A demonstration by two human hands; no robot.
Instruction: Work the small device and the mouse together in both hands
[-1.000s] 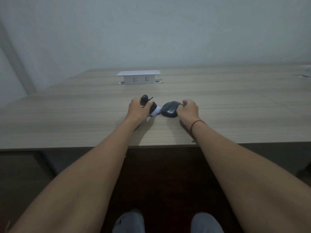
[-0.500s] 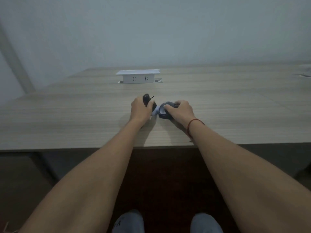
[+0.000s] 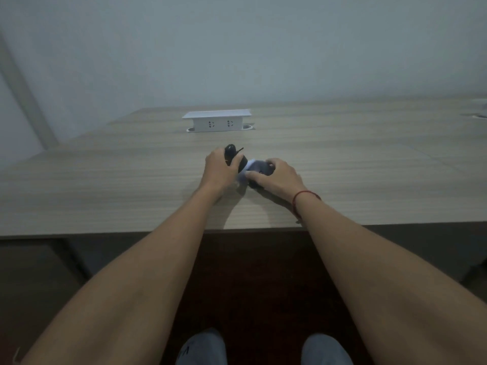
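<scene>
Two hands meet just above frame centre on the pale wood-grain bench: the left hand has its fingers curled round a small black rounded device, upright with its long axis tipped slightly up-right. Touching it on the right, a dark grey computer mouse on something white lies flat under the right hand, whose fingers wrap over it, long axis running left-right, nose toward the left hand. A white socket box sits well behind.

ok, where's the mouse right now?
Head view, centre of the table: the dark mouse sits under the right hand, beside the left hand gripping a black object.
</scene>
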